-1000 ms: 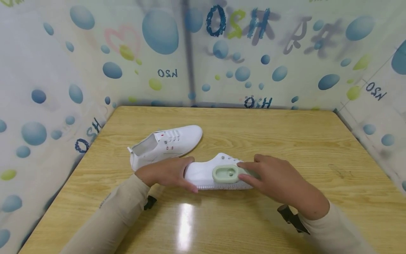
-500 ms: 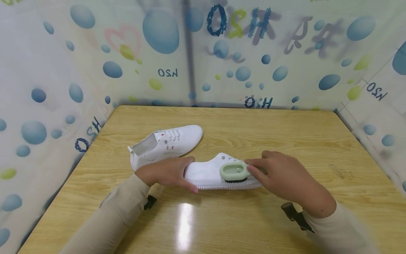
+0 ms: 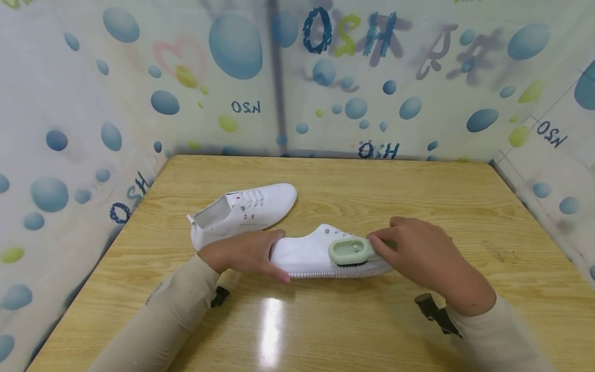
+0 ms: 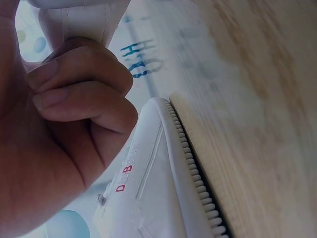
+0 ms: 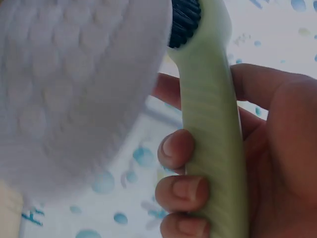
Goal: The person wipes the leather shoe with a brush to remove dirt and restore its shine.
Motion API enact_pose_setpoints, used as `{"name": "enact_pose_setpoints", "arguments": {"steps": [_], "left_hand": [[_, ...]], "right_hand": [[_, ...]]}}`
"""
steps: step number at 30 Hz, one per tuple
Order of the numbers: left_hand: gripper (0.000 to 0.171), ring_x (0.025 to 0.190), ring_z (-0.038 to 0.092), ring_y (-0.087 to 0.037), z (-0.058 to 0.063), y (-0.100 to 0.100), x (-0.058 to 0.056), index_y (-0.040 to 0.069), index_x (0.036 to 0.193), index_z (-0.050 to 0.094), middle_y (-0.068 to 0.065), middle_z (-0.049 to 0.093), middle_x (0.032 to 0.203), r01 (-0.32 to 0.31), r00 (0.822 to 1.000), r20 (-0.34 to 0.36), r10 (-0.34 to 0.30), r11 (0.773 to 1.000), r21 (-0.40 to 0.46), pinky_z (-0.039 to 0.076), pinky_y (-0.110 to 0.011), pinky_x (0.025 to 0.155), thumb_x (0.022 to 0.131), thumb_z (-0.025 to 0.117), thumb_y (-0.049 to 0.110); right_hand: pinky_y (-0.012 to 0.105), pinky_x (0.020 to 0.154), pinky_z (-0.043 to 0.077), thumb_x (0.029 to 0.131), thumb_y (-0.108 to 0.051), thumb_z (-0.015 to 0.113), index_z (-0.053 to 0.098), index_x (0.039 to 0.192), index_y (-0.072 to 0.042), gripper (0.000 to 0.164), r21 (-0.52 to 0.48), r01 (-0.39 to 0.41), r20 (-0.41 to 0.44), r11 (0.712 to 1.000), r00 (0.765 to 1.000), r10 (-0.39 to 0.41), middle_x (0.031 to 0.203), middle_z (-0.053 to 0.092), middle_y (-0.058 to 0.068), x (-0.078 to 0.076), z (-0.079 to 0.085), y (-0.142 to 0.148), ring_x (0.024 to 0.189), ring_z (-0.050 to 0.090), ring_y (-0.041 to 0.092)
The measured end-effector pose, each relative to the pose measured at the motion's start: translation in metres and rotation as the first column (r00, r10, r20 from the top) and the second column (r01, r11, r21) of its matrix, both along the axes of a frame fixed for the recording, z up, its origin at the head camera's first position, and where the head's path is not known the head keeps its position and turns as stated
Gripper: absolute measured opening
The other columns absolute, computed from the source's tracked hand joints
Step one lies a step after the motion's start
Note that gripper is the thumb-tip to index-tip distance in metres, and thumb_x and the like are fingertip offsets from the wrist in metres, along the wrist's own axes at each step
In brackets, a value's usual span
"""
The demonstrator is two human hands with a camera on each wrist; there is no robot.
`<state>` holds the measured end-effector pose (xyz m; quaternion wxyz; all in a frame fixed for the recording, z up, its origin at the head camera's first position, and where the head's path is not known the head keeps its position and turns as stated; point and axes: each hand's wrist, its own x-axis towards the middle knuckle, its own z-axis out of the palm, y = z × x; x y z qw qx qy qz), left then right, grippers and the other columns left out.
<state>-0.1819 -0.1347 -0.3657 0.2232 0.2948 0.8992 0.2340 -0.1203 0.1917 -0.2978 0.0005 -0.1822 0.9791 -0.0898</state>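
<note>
A white sneaker (image 3: 304, 253) is held at its heel by my left hand (image 3: 244, 252), toe pointing right. In the left wrist view, curled fingers (image 4: 94, 99) grip the shoe's heel at the upper left. My right hand (image 3: 420, 256) holds a pale green brush (image 3: 350, 250) by its handle, fingers wrapped round it in the right wrist view. The brush's dark bristles (image 5: 185, 22) lie against the side of the shoe near the toe. The sole's studded underside (image 5: 64, 74) shows large beside the handle in that view.
A second white sneaker (image 3: 260, 209) with small red letters lies just behind the held shoe, toe to the right. Both stand over a wooden table (image 3: 418, 191). A curtain (image 3: 353, 77) printed with blue bubbles closes off the back and sides.
My right hand has slid the brush to the right along the shoe's side toward the toe, exposing the bristles. The left hand and both shoes have stayed in place.
</note>
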Motion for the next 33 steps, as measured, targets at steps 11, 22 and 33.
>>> {"name": "enact_pose_setpoints", "arguments": {"steps": [11,22,33], "left_hand": [[0.061,0.076,0.054,-0.011,0.000,0.000,-0.001,0.019,0.101,0.052,0.004,0.058,0.085,0.008,1.000,0.002,-0.008,1.000,-0.008,0.046,-0.029,0.070,0.070,0.083,0.061],[0.060,0.077,0.056,-0.011,-0.002,-0.002,0.000,0.019,0.102,0.053,0.004,0.060,0.086,-0.006,1.000,0.023,0.005,1.000,0.016,0.048,-0.031,0.070,0.070,0.084,0.059],[0.063,0.075,0.055,-0.010,0.000,-0.001,0.001,0.019,0.100,0.051,0.005,0.059,0.083,0.011,0.999,-0.031,-0.011,1.000,0.008,0.047,-0.029,0.069,0.068,0.083,0.063]], "right_hand": [[0.030,0.047,0.025,0.097,-0.036,0.056,0.079,0.106,-0.026,0.026,-0.028,0.022,-0.011,0.999,1.000,-0.022,0.065,0.045,-0.004,-0.003,0.002,0.008,0.053,0.033,0.014],[0.027,0.045,0.025,0.095,-0.034,0.060,0.080,0.105,-0.024,0.024,-0.012,-0.027,-0.092,1.000,0.995,0.025,0.063,0.043,-0.004,-0.001,-0.011,-0.014,0.053,0.032,0.012],[0.031,0.047,0.026,0.097,-0.036,0.054,0.078,0.110,-0.026,0.030,-0.009,0.067,0.009,0.998,0.998,-0.067,0.067,0.046,-0.004,-0.009,0.005,0.016,0.054,0.033,0.015]]}}
